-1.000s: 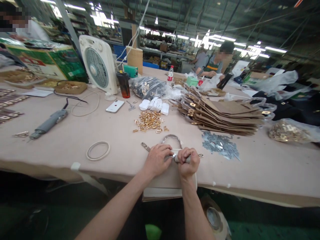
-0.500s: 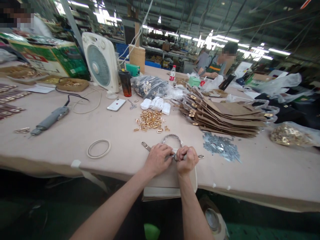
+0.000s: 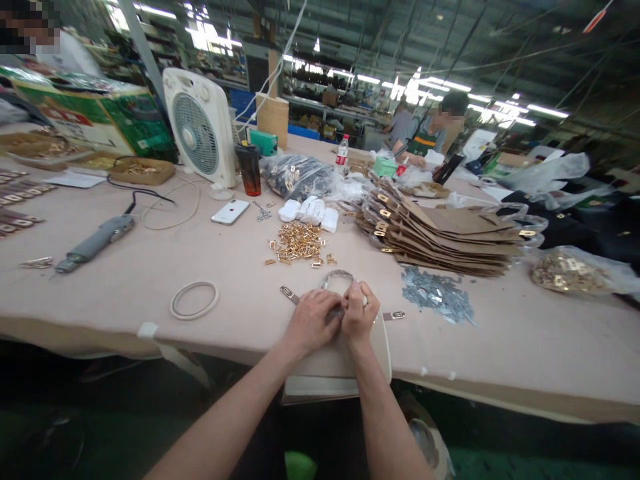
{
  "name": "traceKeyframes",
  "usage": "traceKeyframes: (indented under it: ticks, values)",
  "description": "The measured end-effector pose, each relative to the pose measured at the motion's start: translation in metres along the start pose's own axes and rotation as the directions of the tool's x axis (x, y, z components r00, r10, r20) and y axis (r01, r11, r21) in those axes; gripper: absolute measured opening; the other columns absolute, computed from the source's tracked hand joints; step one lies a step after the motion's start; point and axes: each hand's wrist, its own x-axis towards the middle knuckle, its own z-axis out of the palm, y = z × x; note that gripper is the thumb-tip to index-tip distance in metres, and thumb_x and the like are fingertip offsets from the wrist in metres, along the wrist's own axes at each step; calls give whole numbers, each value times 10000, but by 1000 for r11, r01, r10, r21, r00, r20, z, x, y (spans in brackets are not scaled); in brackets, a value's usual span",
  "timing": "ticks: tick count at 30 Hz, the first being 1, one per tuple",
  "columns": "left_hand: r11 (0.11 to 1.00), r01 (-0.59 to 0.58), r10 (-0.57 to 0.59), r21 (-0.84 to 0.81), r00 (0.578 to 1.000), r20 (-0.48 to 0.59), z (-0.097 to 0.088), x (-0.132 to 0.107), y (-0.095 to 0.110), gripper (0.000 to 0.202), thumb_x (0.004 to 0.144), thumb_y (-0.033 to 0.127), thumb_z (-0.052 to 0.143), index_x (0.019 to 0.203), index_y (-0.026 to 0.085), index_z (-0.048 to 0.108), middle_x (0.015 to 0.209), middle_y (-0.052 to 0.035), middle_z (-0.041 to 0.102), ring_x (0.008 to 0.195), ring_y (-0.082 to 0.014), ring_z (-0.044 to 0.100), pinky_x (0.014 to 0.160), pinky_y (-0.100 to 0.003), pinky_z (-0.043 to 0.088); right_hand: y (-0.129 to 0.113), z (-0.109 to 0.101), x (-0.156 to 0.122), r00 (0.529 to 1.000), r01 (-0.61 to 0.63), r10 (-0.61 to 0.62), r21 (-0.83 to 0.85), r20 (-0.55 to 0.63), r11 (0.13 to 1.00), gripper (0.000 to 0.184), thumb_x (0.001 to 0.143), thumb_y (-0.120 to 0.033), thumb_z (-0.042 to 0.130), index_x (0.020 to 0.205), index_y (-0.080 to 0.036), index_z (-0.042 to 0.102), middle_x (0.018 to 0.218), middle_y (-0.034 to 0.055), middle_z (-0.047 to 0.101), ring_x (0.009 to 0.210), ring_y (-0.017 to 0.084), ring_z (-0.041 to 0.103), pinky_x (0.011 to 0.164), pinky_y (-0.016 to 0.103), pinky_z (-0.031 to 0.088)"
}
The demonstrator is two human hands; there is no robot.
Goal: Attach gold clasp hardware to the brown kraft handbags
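A pale handbag lies at the table's front edge under both my hands. Its handle is wrapped in clear plastic and arches beyond my fingers. A strap with a metal fitting sticks out to the left, and another strap to the right. My left hand is closed over the top of the bag, its fingertips bent down and partly hidden. Beside it, my right hand makes a fist round a small tool with a pale rounded handle end; its working tip is hidden.
Gold metal fittings lie heaped ahead, grey metal plates to the right. Behind those stands a stack of brown bag pieces. A tape roll, a grey power screwdriver, a phone and a fan are leftward.
My right fist has turned more upright, with the tool's pale end now showing at its top. The left hand has stayed on the bag, its fingers slightly more curled. The view has shifted slightly.
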Motion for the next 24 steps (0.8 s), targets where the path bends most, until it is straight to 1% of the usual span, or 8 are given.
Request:
traceKeyframes:
  ticks: [3,5,7,8,12,17,20,24]
  values:
    - [1000,-3,4,13,999,-36,2,-3,-3,386,926,306,658,1309,274,623,1396,-47,661,1320,-261,559,1148,-477,430,0,-8,5,995,-97,103,217,-12,971,421,995,-468,524,655,-220,506,526,-67,430,442,96,377,438,246,293]
    - [998,-18,20,60,999,-36,3,-5,-3,423,933,319,650,1351,272,616,1437,-46,642,1372,-274,521,1194,-505,388,-1,-14,15,982,-131,172,379,-76,916,399,974,-480,533,672,-225,485,514,-87,398,395,80,329,397,226,245]
    - [994,-28,30,110,999,-17,3,-6,-1,429,949,321,626,1376,285,610,1443,-36,641,1396,-284,497,1212,-529,362,-2,-17,27,965,-149,231,466,-124,872,381,949,-483,553,681,-226,466,513,-97,385,380,68,311,383,209,238]
    - [991,-29,31,133,999,-9,3,-6,0,431,958,321,611,1388,291,603,1447,-33,639,1404,-288,487,1214,-539,354,-2,-17,32,958,-179,263,479,-113,859,377,937,-487,568,685,-225,463,512,-100,385,377,64,310,378,204,240]
    - [982,-29,27,184,1000,15,1,-6,6,437,985,318,572,1422,297,573,1466,-27,621,1415,-292,467,1209,-538,351,2,-7,47,928,-341,371,435,15,834,405,893,-539,619,697,-224,457,498,-105,398,369,58,319,369,191,244]
    - [980,-35,32,195,999,19,1,-5,7,401,1004,318,551,1404,314,584,1419,-21,644,1410,-280,468,1190,-513,373,9,5,51,888,-449,453,370,82,813,420,870,-569,625,693,-230,453,478,-113,377,363,58,282,355,193,209]
    - [982,-26,24,185,1000,15,1,-5,6,394,1004,321,560,1397,322,588,1398,-16,653,1403,-275,472,1189,-501,379,8,5,49,911,-411,398,324,110,852,412,896,-545,600,673,-227,464,476,-106,372,369,66,300,364,207,219]
    - [986,-19,15,166,1000,20,0,-4,5,363,1007,322,561,1368,317,599,1381,-8,659,1390,-265,477,1202,-489,378,2,2,37,965,-246,222,184,141,952,444,954,-511,557,627,-222,473,483,-86,393,401,81,345,402,237,270]
